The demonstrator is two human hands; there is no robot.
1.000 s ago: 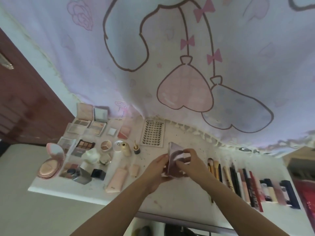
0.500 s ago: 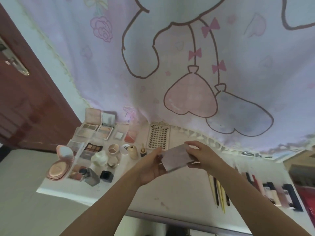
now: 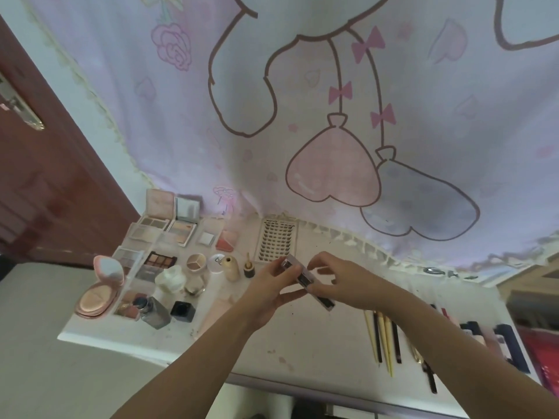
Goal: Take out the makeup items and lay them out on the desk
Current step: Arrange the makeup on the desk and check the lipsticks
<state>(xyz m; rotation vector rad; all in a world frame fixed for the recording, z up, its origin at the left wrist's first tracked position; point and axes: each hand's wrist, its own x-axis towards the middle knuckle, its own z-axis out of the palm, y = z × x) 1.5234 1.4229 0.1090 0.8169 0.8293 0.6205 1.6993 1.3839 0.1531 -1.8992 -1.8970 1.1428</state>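
We hold a flat pale-pink rectangular palette case (image 3: pixel 305 279) with a dark inner strip, tilted edge-on, above the middle of the white counter (image 3: pixel 302 343). Left hand (image 3: pixel 272 290) grasps its upper-left end, thumb and fingers curled round the case. Right hand (image 3: pixel 341 282) pinches the lower-right part, fingertips on the case's top edge. The case is lifted, not resting on the counter.

Just behind the hands lies a white tray of false lash clusters (image 3: pixel 276 241), flat against the back edge. Left of it stand a small beige bottle (image 3: pixel 231 267) and a small dark pot with a gold stick (image 3: pixel 248 267), both upright, near each other.

Further left, a cluster of open eyeshadow palettes (image 3: pixel 160 261) lies flat in rows, two with lids raised at the back. A round pink cushion compact (image 3: pixel 98 293) sits open at the far-left corner, lid up. Beside it stand a clear glass foundation bottle with a black cap (image 3: pixel 152 309) and a black cube-shaped jar (image 3: pixel 182 310), just apart. A white flower-shaped jar (image 3: pixel 171 279) stands behind them.

Right of the hands, thin yellow and black pencils (image 3: pixel 384 340) lie side by side, pointing toward the counter's front edge. Dark tubes (image 3: pixel 508 346) lie farther right, partly blurred.

A lilac curtain with a cartoon print (image 3: pixel 332 116) hangs behind the counter; a reddish-brown door (image 3: pixel 45 192) stands at left.
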